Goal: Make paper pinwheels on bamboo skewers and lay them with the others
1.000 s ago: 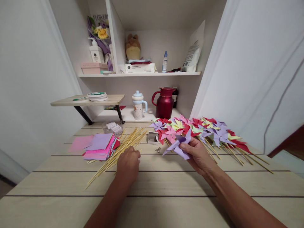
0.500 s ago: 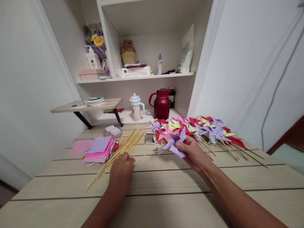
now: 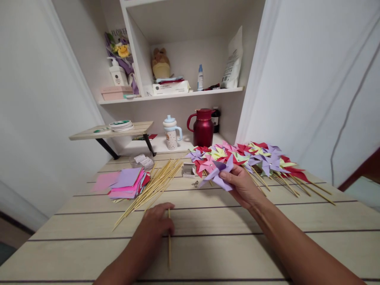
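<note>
My right hand (image 3: 242,186) holds a folded purple paper pinwheel (image 3: 218,175) just above the wooden table (image 3: 225,241), its fingers closed on the paper. My left hand (image 3: 157,223) pinches one thin wooden stick (image 3: 169,241) that lies along the table pointing toward me. Farther out lies a loose bundle of several more wooden sticks (image 3: 154,184). A pile of finished coloured pinwheels on sticks (image 3: 255,160) lies behind my right hand.
A stack of coloured paper squares (image 3: 126,183) sits left of the sticks. A small white box (image 3: 188,170) and tiny metal pins (image 3: 195,183) lie mid-table. A red jug (image 3: 203,128), a lidded cup (image 3: 171,132), a small raised shelf (image 3: 113,130) and cupboard shelves stand behind.
My left hand has drawn back toward me from the stick bundle, bringing one stick with it. My right hand with the purple pinwheel has stayed nearly in place.
</note>
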`<state>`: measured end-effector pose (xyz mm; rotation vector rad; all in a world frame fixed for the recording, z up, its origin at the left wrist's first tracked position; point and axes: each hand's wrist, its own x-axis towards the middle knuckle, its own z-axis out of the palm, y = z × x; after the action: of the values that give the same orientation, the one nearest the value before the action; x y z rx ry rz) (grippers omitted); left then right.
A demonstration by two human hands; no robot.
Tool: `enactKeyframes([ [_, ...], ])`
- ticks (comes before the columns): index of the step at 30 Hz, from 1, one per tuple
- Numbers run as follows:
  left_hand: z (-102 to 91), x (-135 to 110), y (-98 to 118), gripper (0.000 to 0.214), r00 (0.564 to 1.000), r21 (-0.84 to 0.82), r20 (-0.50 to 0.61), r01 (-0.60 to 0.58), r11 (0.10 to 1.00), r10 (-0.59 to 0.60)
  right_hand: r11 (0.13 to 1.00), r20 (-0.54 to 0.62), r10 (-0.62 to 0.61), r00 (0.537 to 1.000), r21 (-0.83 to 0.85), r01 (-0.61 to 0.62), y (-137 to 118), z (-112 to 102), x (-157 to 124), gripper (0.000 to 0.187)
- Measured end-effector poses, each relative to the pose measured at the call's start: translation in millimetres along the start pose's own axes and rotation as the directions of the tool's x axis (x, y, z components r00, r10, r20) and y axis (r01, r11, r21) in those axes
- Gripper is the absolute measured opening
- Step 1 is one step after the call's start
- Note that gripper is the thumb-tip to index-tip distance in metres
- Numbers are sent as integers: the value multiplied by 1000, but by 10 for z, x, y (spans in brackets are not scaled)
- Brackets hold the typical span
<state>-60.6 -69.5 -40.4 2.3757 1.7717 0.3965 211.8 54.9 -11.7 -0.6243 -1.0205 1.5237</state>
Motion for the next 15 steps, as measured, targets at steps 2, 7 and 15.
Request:
enactKeyframes([
  [2, 5, -72, -102, 41, 988, 29, -129, 95, 995, -90, 1000, -4, 0, 1000, 4, 0, -1, -1, 1, 26],
  [7, -102, -159, 6, 34, 927, 107, -124, 368, 924, -355, 1000, -12, 3, 1000, 6, -3, 12, 10, 7, 29],
  [15, -205, 90, 170, 10, 963, 101, 43, 261, 960, -266, 1000, -10, -1, 1000, -4, 0, 23, 23, 3, 27],
])
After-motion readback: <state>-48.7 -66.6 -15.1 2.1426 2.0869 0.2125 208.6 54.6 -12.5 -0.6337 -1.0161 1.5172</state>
